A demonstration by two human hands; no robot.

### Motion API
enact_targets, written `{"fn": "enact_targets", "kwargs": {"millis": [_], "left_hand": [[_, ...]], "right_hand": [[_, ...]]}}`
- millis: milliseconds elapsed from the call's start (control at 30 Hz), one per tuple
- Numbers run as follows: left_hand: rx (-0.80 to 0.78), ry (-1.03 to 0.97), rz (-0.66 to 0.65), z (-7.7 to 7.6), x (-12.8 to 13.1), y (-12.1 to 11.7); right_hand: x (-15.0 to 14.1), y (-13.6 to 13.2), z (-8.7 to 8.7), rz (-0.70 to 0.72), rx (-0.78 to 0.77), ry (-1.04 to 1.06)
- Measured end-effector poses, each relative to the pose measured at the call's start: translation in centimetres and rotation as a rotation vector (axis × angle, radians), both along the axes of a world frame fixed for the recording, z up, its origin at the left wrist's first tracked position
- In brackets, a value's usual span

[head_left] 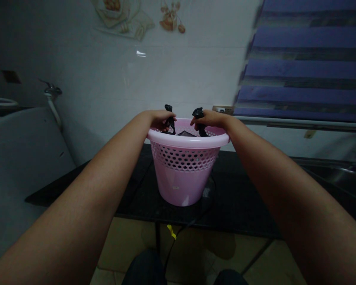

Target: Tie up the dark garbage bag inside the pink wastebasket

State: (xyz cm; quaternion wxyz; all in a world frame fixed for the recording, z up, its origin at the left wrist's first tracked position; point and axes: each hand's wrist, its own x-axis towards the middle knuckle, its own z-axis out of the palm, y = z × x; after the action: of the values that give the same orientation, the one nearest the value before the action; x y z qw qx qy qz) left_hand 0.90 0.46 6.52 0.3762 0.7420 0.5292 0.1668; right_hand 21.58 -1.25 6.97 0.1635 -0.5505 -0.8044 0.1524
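Note:
A pink plastic basket (182,180) with a band of holes below its rim stands upright on a dark counter (237,198). Inside it is a black plastic bag (186,133), mostly hidden by the basket's front wall. At the left of the opening, my left hand (160,118) is closed around one gathered end of the bag, which sticks up above the fingers. My right hand (210,118) grips another bunched end on the right side. Both hands are over the rim, with the wrists close to it.
A pale washing-machine-like body (26,158) stands at left, below a wall tap (52,91) with a hose. At right are a metal sink (341,178) and a purple striped blind (302,71). A black cable with a yellow tag (171,231) hangs over the counter's front edge.

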Motion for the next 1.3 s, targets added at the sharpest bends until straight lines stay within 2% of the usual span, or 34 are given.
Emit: {"fn": "enact_targets", "kwargs": {"millis": [300, 467, 633, 933, 1300], "left_hand": [[0.087, 0.067, -0.040, -0.04, -0.03, -0.16], [0.044, 0.004, -0.037, -0.02, 0.00, -0.69], [0.034, -0.054, -0.030, -0.33, -0.02, 0.01], [-0.052, -0.010, -0.026, -0.22, 0.18, -0.36], [0.021, 0.013, -0.052, -0.15, -0.14, -0.16]], "right_hand": [[0.00, 0.01, -0.06, -0.004, -0.034, 0.048], [-0.09, -0.10, -0.11, -0.002, -0.018, 0.060], [-0.20, -0.28, -0.10, -0.019, -0.028, 0.070], [-0.29, -0.16, -0.16, -0.048, -0.012, 0.077], [-0.21, -0.32, -0.28, -0.028, -0.083, 0.154]]}}
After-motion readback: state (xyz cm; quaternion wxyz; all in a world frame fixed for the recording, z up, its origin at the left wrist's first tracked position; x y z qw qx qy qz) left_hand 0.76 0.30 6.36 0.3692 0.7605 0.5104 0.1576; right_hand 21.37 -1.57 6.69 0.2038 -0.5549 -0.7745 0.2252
